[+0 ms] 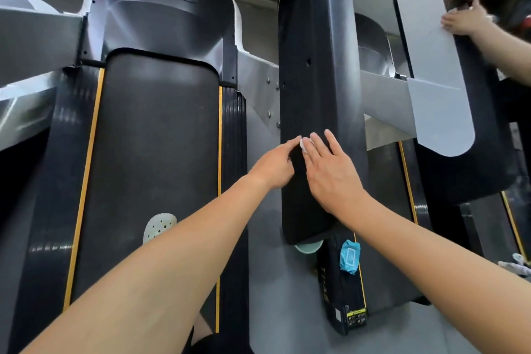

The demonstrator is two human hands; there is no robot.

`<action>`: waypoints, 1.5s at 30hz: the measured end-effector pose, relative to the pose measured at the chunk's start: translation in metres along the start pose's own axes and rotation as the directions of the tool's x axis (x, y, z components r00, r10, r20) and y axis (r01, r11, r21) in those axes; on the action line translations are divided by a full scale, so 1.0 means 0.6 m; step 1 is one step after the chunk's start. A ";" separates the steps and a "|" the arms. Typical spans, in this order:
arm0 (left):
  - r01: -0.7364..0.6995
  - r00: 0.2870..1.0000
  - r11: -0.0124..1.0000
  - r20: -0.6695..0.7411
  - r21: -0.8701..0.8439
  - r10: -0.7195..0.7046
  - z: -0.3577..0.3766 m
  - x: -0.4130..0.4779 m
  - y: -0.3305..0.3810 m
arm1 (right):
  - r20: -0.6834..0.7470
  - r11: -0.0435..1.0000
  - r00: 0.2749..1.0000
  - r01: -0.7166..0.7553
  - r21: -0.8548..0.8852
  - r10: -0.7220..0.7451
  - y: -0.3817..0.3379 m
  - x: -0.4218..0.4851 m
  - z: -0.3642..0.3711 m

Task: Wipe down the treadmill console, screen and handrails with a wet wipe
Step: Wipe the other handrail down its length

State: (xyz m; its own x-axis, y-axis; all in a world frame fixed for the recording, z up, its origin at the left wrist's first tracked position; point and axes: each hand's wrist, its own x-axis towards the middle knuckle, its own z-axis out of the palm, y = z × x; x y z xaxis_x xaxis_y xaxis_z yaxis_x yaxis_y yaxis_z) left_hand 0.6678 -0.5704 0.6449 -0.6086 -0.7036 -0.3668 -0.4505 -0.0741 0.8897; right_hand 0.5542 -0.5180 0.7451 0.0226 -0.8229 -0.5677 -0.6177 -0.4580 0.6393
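Both bare forearms reach forward from the bottom edge and meet over the black handrail (316, 80), a broad padded bar running up the middle of the view. On its top face, between the two sets of fingertips, sits the wet wipe (302, 145); only a small white bit of it shows.

The left hand (274, 165) comes in from the left, knuckles up. Its fingers are curled and bunched together, the tips pinching the wipe at the handrail's left edge. The right hand (330, 171) lies palm down just beside it. Its fingers are straight and slightly spread, flat on the padding, with the index finger touching the wipe's right side. Both wrists are straight and in line with the forearms.

Left of the handrail lies the dark treadmill belt (152, 138), edged by a yellow stripe (86, 167) on each side. A pale perforated clog (159, 227) stands on the belt, partly hidden behind the left forearm.

Below the handrail's near end, a blue wipe packet (349, 256) lies on the black side rail of the neighbouring treadmill.

At the top right, another person's hands (464, 21) rest on a grey-and-black handrail (436, 66), with a little white showing at the fingers.
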 end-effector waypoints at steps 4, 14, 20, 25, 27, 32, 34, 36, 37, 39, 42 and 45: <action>0.009 1.000 1.000 0.001 -0.022 -0.009 0.003 -0.002 0.000 | -0.002 0.997 0.997 0.079 -0.024 -0.079 0.002 -0.020 0.004; 0.043 0.999 0.998 -0.007 -0.052 -0.044 0.015 -0.010 -0.007 | 0.021 1.000 1.000 -0.001 -0.008 0.002 0.014 0.018 -0.008; 0.115 0.993 0.992 0.035 -0.051 -0.114 0.050 -0.019 -0.036 | 0.125 0.973 0.970 0.219 -0.075 -0.209 -0.033 -0.014 0.018; 0.163 0.984 0.985 0.078 -0.055 -0.158 0.070 -0.020 -0.062 | 0.129 0.982 0.984 0.138 -0.127 -0.122 -0.022 0.053 0.000; 0.163 0.984 0.985 0.085 -0.061 -0.157 0.072 -0.018 -0.073 | 0.144 0.983 0.985 0.118 -0.144 -0.097 -0.023 0.075 -0.003; 0.173 0.982 0.984 0.090 -0.043 -0.169 0.073 -0.015 -0.085 | 0.143 0.970 0.977 0.180 -0.161 -0.158 -0.040 0.061 0.008; 0.166 0.982 0.986 0.092 -0.024 -0.163 0.069 -0.016 -0.079 | 0.147 0.957 0.964 0.244 -0.153 -0.222 -0.045 0.043 0.014; 0.154 0.985 0.988 0.086 -0.009 -0.152 0.066 -0.017 -0.070 | 0.145 0.950 0.953 0.285 -0.130 -0.266 -0.038 0.030 0.014; 0.146 0.986 0.989 0.077 -0.012 -0.145 0.063 -0.016 -0.064 | 0.128 0.954 0.956 0.279 -0.114 -0.264 -0.029 0.025 0.013; 0.129 0.991 0.991 0.042 -0.035 -0.127 0.057 -0.015 -0.050 | 0.068 0.972 0.975 0.217 -0.087 -0.212 -0.005 0.021 0.007; 0.101 0.995 0.991 -0.013 -0.083 -0.102 0.046 -0.012 -0.029 | 0.001 0.993 0.993 0.114 -0.032 -0.114 0.034 0.013 0.000; 0.064 0.997 0.995 -0.036 -0.077 -0.067 0.041 -0.009 -0.020 | -0.037 0.998 0.997 0.063 0.027 -0.062 0.048 -0.009 0.001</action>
State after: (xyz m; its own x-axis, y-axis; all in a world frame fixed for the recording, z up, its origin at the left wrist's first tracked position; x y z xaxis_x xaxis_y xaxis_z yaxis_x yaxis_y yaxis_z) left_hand 0.6602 -0.5482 0.6297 -0.5533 -0.7220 -0.4153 -0.4366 -0.1732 0.8828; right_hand 0.5357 -0.5262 0.7663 0.0902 -0.8050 -0.5864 -0.6359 -0.4997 0.5882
